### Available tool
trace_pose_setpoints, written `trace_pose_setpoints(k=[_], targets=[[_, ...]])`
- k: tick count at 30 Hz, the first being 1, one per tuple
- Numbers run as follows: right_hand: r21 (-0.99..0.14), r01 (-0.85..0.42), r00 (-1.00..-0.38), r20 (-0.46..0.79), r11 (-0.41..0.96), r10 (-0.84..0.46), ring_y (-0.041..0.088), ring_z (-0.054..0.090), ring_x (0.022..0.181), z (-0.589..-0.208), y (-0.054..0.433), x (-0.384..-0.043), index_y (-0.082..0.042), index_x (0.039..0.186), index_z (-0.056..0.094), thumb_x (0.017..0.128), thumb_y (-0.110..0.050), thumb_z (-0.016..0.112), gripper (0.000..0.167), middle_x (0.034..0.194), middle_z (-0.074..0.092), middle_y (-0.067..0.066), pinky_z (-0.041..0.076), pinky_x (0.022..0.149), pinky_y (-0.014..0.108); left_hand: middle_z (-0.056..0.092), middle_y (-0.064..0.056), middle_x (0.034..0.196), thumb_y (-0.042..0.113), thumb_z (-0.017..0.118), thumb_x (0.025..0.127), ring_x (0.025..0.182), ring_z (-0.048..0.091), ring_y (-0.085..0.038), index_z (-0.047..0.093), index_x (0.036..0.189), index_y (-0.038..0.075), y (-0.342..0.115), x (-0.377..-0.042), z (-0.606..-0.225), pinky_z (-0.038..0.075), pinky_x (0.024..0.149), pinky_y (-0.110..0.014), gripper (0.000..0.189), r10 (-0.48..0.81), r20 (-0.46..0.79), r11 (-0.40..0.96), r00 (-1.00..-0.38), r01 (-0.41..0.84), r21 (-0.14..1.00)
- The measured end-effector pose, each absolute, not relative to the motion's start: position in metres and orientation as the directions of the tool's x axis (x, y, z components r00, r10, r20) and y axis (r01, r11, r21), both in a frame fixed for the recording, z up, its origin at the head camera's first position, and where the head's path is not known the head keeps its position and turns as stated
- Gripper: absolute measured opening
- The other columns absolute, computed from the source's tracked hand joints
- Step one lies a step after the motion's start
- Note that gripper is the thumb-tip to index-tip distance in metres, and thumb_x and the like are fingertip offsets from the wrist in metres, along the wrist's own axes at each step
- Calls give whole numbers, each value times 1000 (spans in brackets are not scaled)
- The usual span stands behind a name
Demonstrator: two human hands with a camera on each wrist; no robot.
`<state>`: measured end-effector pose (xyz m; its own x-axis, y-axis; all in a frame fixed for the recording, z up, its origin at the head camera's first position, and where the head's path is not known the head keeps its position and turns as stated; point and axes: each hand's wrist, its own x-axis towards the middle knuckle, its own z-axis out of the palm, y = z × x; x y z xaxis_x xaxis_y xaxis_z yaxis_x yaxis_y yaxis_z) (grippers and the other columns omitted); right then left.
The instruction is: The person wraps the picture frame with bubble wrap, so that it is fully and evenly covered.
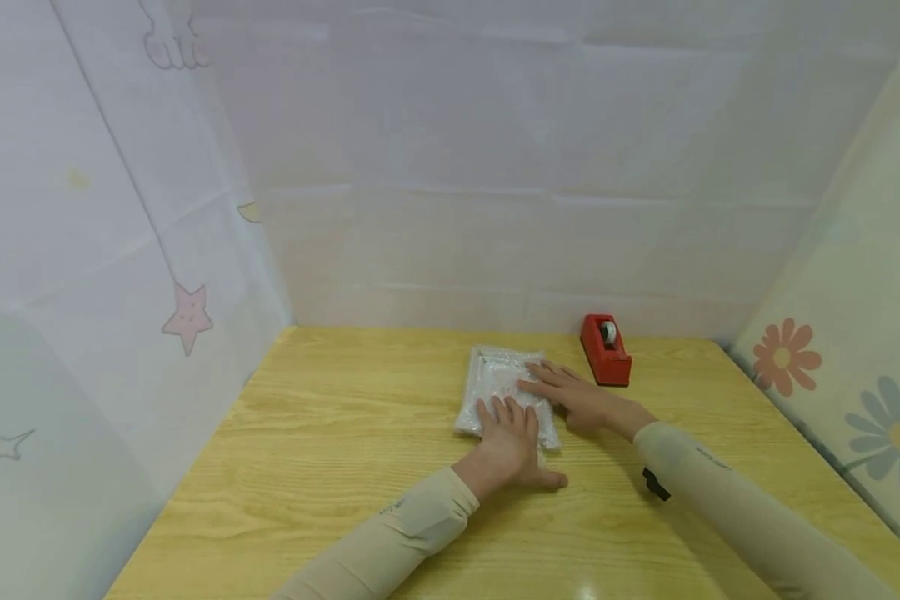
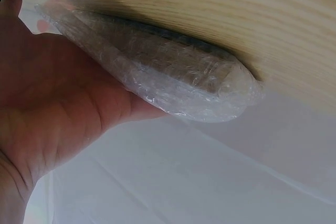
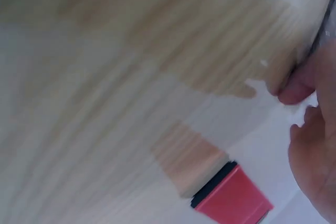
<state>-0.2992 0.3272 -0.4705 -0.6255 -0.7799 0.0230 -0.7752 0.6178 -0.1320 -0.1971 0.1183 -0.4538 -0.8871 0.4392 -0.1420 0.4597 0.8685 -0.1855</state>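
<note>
A flat, roughly rectangular package in clear bubble wrap point(image 1: 495, 375) lies on the wooden table. Its puffy wrapped edge point(image 2: 178, 74) shows close up in the left wrist view, with something brownish inside that I cannot identify. My left hand point(image 1: 512, 446) rests on the near edge of the package, fingers spread forward and thumb out to the right. Across the right side of the wrap lie the extended fingers of my right hand point(image 1: 579, 402). In the right wrist view, only part of that hand point(image 3: 315, 135) appears at the right edge.
A red tape dispenser point(image 1: 606, 350) with a roll of tape stands behind and right of the package. White and patterned cloth point(image 1: 450, 208) hangs around the table point(image 1: 330, 442). A small black item point(image 1: 655, 483) shows beneath my right sleeve.
</note>
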Motion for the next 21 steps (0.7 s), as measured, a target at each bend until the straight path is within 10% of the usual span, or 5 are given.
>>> trace_pose_setpoints(k=[9, 21], targets=[[-540, -588, -725, 23, 602, -688, 42, 2, 152, -452, 327, -302, -7, 161, 29, 109, -11, 39, 53, 168, 8, 19, 5, 113, 70, 27, -24, 161, 100, 36, 72, 146, 26, -45, 26, 163, 14, 114, -199, -450, 20, 112, -67, 126, 421, -123, 874, -899, 438, -209], [-735, -387, -885, 126, 556, -449, 31, 8, 153, -426, 310, -277, -28, 164, 21, 109, -52, 36, 62, 170, 8, 5, 12, 114, 68, 27, -23, 161, 89, 50, 79, 147, 24, -47, 24, 164, 16, 107, -213, -450, 18, 112, -68, 115, 527, -183, 846, -830, 533, 18]])
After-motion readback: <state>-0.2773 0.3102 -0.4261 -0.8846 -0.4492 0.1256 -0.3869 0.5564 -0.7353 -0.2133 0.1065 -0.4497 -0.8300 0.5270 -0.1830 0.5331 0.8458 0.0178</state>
